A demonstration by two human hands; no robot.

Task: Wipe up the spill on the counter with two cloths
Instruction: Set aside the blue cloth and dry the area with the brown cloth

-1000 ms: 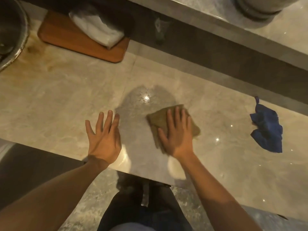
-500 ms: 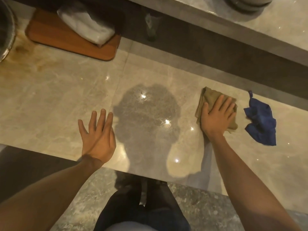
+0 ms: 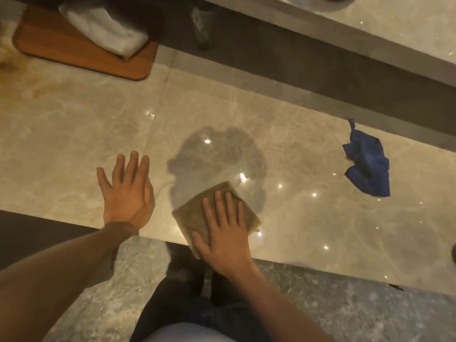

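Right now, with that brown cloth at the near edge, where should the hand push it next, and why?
Probably away from the body: the right hand presses the brown cloth flat at the counter's near edge, and the dark patch lies just beyond it.

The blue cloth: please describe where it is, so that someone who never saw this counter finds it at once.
On the beige marble counter, look far right of the dark wet patch, near the back edge. The blue cloth lies there crumpled and untouched; the other cloth is tan and flat under the right hand.
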